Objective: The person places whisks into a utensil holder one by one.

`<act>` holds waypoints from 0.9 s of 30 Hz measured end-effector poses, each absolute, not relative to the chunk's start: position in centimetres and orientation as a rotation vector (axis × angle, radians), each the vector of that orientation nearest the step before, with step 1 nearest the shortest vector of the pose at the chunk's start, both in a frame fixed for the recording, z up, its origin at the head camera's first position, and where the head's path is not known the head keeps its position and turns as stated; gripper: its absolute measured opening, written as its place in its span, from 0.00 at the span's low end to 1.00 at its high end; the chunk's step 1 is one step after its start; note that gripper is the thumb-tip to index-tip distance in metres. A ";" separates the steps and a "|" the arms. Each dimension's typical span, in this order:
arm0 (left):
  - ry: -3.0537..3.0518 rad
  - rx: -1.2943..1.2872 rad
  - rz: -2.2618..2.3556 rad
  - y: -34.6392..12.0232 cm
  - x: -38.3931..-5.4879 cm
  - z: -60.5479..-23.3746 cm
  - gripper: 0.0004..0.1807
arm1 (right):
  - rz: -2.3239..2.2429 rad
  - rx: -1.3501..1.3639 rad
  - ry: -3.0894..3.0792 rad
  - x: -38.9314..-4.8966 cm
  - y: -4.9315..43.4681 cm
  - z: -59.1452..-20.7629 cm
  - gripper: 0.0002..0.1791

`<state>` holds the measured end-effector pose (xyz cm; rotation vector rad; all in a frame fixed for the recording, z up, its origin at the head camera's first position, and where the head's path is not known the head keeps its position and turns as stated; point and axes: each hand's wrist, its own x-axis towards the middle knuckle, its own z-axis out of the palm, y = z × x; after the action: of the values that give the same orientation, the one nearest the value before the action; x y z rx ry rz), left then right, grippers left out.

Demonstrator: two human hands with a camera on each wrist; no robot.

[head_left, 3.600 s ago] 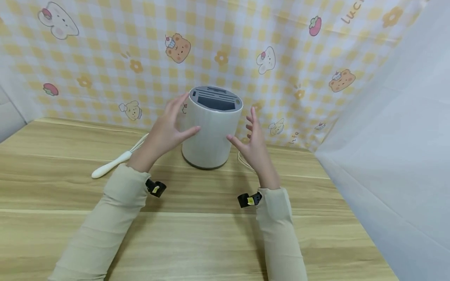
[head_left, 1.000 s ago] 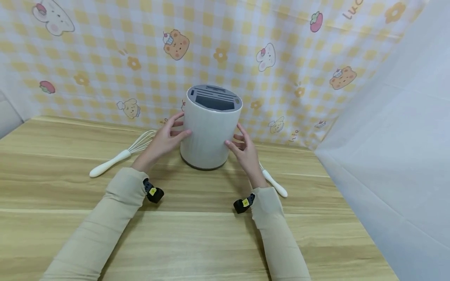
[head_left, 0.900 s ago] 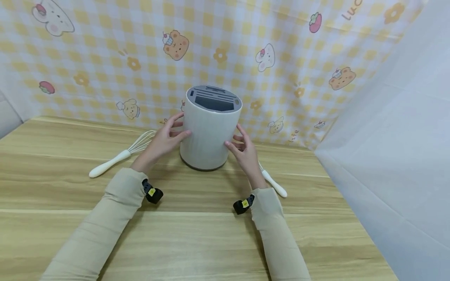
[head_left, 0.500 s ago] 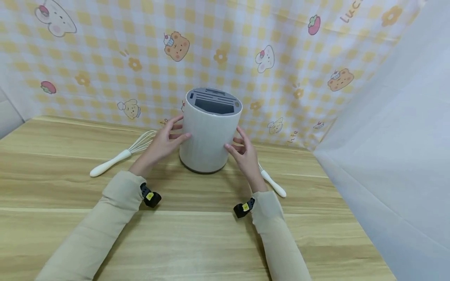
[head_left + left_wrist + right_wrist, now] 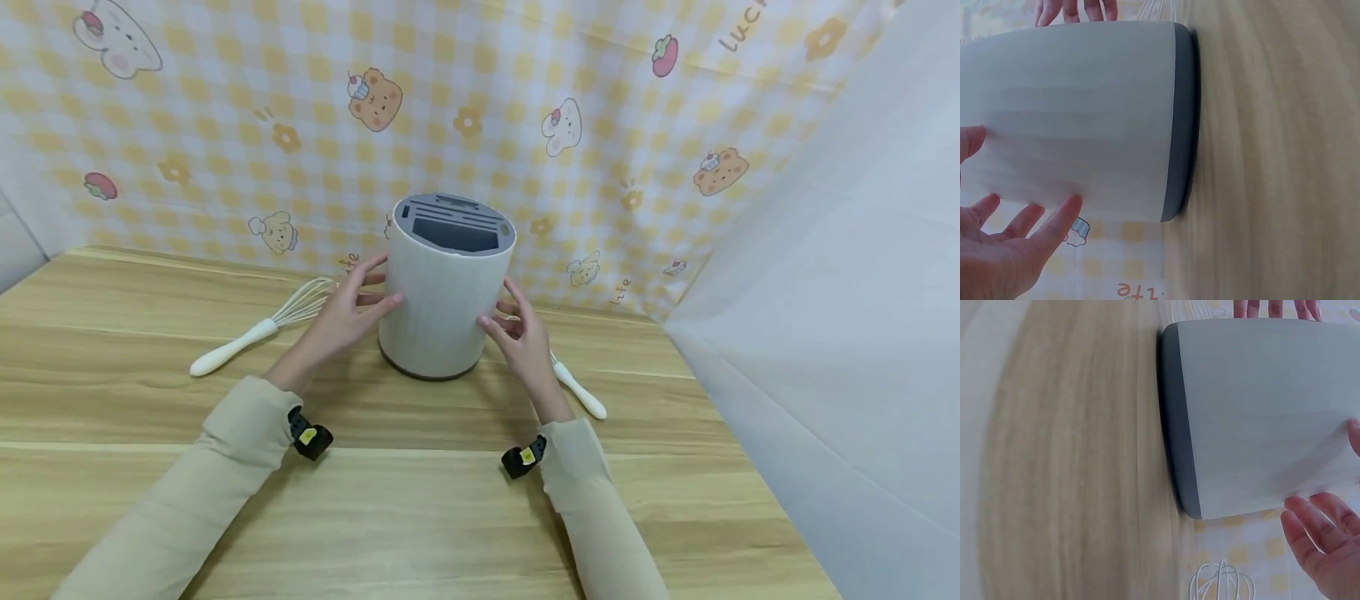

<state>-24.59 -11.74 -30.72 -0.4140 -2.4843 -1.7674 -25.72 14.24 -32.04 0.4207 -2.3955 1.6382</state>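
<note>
A white, oval knife block (image 5: 444,312) with a grey slotted top (image 5: 454,225) stands upright on the wooden table between my hands. My left hand (image 5: 347,307) holds its left side, thumb on the front and fingers along the side toward the back. On the opposite side, my right hand (image 5: 523,343) grips it likewise, thumb in front. In the left wrist view, fingertips (image 5: 1071,205) touch the white wall, and the dark base (image 5: 1183,125) is at the tabletop. The right wrist view shows fingers (image 5: 1300,509) against the other side.
A white-handled whisk (image 5: 236,346) lies left of the block, its wires partly behind my left hand. Another whisk (image 5: 581,390) lies at the right, its wire end mostly hidden by my right hand. A yellow checked cloth (image 5: 480,75) hangs behind the table.
Both hands came in from beside the block and took hold of its sides. Over the last second, block and hands have shifted slightly toward me. The whisks lie where they were.
</note>
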 end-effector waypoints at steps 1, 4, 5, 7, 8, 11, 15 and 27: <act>-2.485 -0.413 -1.766 -11.7 -24.5 -30.7 0.39 | 1.633 0.417 -2.401 -25.6 14.3 -32.0 0.37; -2.483 -0.416 -1.758 -11.6 -24.1 -30.7 0.39 | 1.636 0.407 -2.426 -24.7 14.1 -31.3 0.37; -2.484 -0.416 -1.754 -11.6 -23.9 -30.7 0.38 | 1.640 0.402 -2.434 -24.3 14.0 -30.9 0.37; -2.488 -0.418 -1.749 -11.6 -23.7 -30.7 0.38 | 1.654 0.402 -2.444 -23.5 13.8 -30.2 0.37; -2.488 -0.420 -1.748 -11.6 -23.5 -30.7 0.38 | 1.662 0.402 -2.450 -23.0 13.7 -29.8 0.37; -2.497 -0.412 -1.748 -11.7 -23.2 -30.8 0.39 | 1.673 0.395 -2.460 -22.3 13.6 -29.4 0.36; -2.495 -0.404 -1.757 -11.6 -22.7 -30.8 0.40 | 1.675 0.379 -2.472 -22.0 13.7 -29.5 0.37; -2.466 -0.414 -1.748 -11.3 -21.5 -30.8 0.39 | 1.713 0.366 -2.423 -22.7 14.6 -31.7 0.37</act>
<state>-21.49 -11.32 -30.83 -0.4140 -2.4665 -1.7485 -22.74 14.60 -31.67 0.3663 -2.4227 1.7129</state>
